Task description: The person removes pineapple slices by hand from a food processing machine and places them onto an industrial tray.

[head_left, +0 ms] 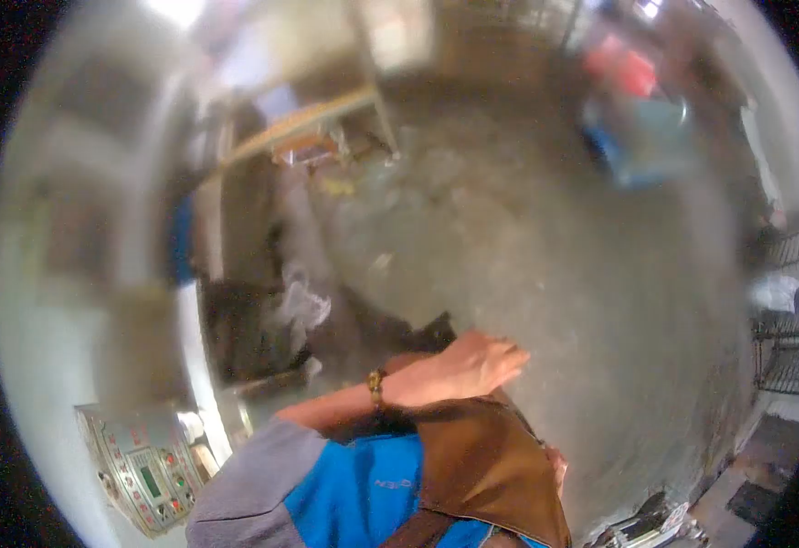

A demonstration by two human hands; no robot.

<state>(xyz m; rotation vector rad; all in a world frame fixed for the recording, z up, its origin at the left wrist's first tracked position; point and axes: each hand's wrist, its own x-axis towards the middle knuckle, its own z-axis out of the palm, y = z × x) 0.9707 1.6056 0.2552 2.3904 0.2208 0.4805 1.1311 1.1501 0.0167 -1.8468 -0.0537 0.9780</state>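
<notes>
My left hand reaches across in front of my chest, a beaded bracelet on its wrist. Its fingers look stretched out and lie close together; I see nothing held in them. Just below that hand is the brown front of my clothing, beside a blue shirt panel. Only a small part of my right hand shows past the brown edge, and its fingers are hidden.
A control panel with a small screen and buttons stands at lower left. Ahead is a wooden-framed table. A blurred blue tub with something red above it sits at upper right. Metal racks line the right side.
</notes>
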